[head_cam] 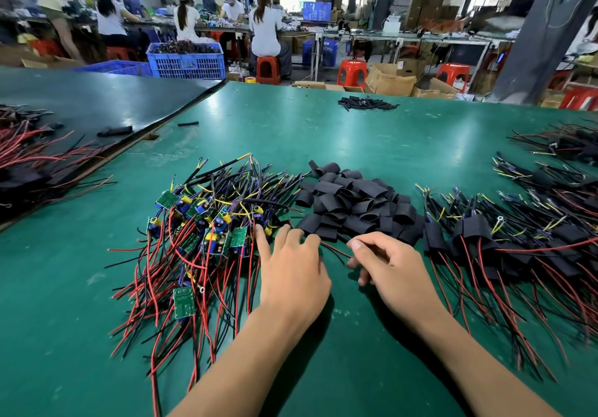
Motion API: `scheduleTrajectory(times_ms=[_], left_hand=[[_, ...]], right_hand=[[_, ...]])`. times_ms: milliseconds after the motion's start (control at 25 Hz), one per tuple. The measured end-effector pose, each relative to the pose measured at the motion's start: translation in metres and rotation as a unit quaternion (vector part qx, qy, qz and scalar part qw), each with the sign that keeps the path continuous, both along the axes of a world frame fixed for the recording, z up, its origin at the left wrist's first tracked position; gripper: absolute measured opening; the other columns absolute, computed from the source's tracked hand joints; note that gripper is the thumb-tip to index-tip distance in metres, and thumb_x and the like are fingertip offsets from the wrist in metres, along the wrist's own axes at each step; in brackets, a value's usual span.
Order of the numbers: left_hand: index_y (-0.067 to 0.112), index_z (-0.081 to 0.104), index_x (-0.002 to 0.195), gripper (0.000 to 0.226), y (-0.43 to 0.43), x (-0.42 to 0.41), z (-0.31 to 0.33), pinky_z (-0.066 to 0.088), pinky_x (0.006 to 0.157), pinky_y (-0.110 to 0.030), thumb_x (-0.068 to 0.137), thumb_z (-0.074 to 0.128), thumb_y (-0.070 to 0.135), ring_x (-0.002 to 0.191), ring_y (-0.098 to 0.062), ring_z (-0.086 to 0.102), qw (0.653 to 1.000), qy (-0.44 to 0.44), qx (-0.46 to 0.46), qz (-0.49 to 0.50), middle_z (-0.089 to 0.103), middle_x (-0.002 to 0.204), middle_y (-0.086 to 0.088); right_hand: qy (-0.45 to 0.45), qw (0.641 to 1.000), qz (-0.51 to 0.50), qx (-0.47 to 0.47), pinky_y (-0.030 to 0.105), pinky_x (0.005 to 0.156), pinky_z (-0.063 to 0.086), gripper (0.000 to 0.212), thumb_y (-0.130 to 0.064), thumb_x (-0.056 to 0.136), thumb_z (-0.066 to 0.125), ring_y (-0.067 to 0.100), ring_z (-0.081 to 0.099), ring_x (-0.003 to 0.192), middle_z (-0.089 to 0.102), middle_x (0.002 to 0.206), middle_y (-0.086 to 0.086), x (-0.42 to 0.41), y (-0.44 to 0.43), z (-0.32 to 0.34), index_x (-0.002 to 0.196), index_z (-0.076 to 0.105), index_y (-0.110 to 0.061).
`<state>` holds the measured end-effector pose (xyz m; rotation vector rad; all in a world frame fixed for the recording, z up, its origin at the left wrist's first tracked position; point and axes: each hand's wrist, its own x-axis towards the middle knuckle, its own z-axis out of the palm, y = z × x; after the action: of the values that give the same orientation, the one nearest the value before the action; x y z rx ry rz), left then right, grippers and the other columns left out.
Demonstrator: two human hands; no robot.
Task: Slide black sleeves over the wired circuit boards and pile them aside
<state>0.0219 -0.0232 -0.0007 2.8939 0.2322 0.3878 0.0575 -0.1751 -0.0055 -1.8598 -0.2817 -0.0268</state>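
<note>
Two bare hands are resting low on the green table [356,144], just in front of the heap of black sleeves [359,204], which serves here as the landmark. The left hand [291,274] is lying palm down with its fingers [262,238] spread and loosely extended; the index fingertip is touching the near right edge of the pile of wired circuit boards [207,222], which is sitting just to the left of the sleeve heap, while the other fingertips are reaching toward the heap's near edge. It is gripping nothing. The left forearm is running in from the bottom edge, angled up and slightly right.

The right hand [388,266] is sitting just in front of the sleeve heap, curled, with the thumb [362,244] pointing left and the other fingers folded under the palm. A thin red and black wire [336,251] is running up to those folded fingers, but whether they are pinching it I cannot tell, because the hand is hiding the contact. The right forearm is coming in from the lower right corner.

To the right of the sleeve heap, the already sleeved boards [504,242] are lying piled together, their red and black leads fanning toward the near edge. Far behind the heap, a small cluster of thin black tubes [367,103] is lying near the table's far edge.
</note>
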Motion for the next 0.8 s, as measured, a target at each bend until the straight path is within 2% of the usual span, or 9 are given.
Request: scheduleTrajectory(times_ms=[120, 200, 360, 520, 600, 680, 800], left_hand=[[0.026, 0.056, 0.119, 0.027, -0.005, -0.004, 0.002, 0.002, 0.121, -0.049, 0.095, 0.042, 0.028, 0.134, -0.022, 0.037, 1.0, 0.015, 0.017, -0.003, 0.054, 0.128, 0.002], [0.026, 0.054, 0.12, 0.03, -0.012, -0.007, 0.003, 0.005, 0.119, -0.055, 0.093, 0.044, 0.027, 0.137, -0.027, 0.032, 0.999, 0.024, 0.031, 0.0, 0.05, 0.134, -0.001], [0.027, 0.051, 0.126, 0.037, -0.012, -0.009, 0.007, 0.003, 0.117, -0.059, 0.089, 0.047, 0.027, 0.146, -0.031, 0.015, 0.998, 0.001, 0.052, 0.029, 0.037, 0.146, -0.005], [0.029, 0.05, 0.129, 0.038, -0.006, -0.007, 0.01, 0.001, 0.117, -0.06, 0.091, 0.046, 0.027, 0.149, -0.03, 0.01, 0.997, -0.009, 0.052, 0.059, 0.029, 0.153, -0.005], [0.03, 0.053, 0.127, 0.037, -0.006, -0.007, 0.01, 0.004, 0.117, -0.059, 0.091, 0.048, 0.026, 0.147, -0.029, 0.016, 0.998, -0.015, 0.035, 0.058, 0.032, 0.152, -0.003], [0.029, 0.058, 0.123, 0.034, -0.006, -0.006, 0.01, 0.014, 0.116, -0.054, 0.09, 0.049, 0.025, 0.139, -0.027, 0.029, 0.998, -0.031, 0.013, 0.05, 0.043, 0.144, 0.0], [0.025, 0.068, 0.111, 0.027, -0.001, -0.005, 0.008, 0.034, 0.1, -0.041, 0.088, 0.056, 0.017, 0.12, -0.024, 0.046, 0.99, -0.107, -0.089, 0.024, 0.06, 0.123, 0.004]], right_hand=[[0.003, 1.0, 0.002, 0.001, 0.013, 0.053, 0.044, 0.015, -0.02, 0.097, 0.062, 0.011, 0.058, 0.052, 0.072, 0.071, 0.0, -0.001, 0.0, 0.001, 0.087, 0.072, -0.024], [0.009, 1.0, 0.003, 0.004, 0.015, 0.053, 0.046, 0.015, -0.02, 0.097, 0.062, 0.009, 0.058, 0.052, 0.072, 0.071, 0.0, -0.001, 0.0, 0.002, 0.086, 0.073, -0.024], [0.011, 1.0, 0.002, 0.005, 0.016, 0.052, 0.046, 0.015, -0.021, 0.097, 0.061, 0.01, 0.058, 0.052, 0.072, 0.072, 0.001, -0.001, 0.0, 0.001, 0.087, 0.072, -0.022], [0.01, 1.0, 0.001, 0.004, 0.014, 0.052, 0.044, 0.014, -0.021, 0.097, 0.061, 0.012, 0.058, 0.052, 0.072, 0.072, 0.001, -0.001, 0.0, 0.0, 0.088, 0.072, -0.022], [0.012, 1.0, 0.001, 0.006, 0.014, 0.052, 0.044, 0.014, -0.02, 0.097, 0.061, 0.012, 0.058, 0.051, 0.072, 0.071, 0.001, -0.001, 0.0, 0.0, 0.087, 0.072, -0.022], [0.011, 1.0, 0.0, 0.008, 0.015, 0.052, 0.044, 0.014, -0.02, 0.096, 0.061, 0.012, 0.057, 0.051, 0.072, 0.071, 0.001, -0.001, 0.0, 0.0, 0.087, 0.072, -0.022], [0.008, 1.0, 0.0, 0.014, 0.015, 0.052, 0.044, 0.015, -0.018, 0.097, 0.062, 0.013, 0.057, 0.051, 0.072, 0.07, 0.002, -0.001, 0.001, 0.0, 0.087, 0.072, -0.022]])
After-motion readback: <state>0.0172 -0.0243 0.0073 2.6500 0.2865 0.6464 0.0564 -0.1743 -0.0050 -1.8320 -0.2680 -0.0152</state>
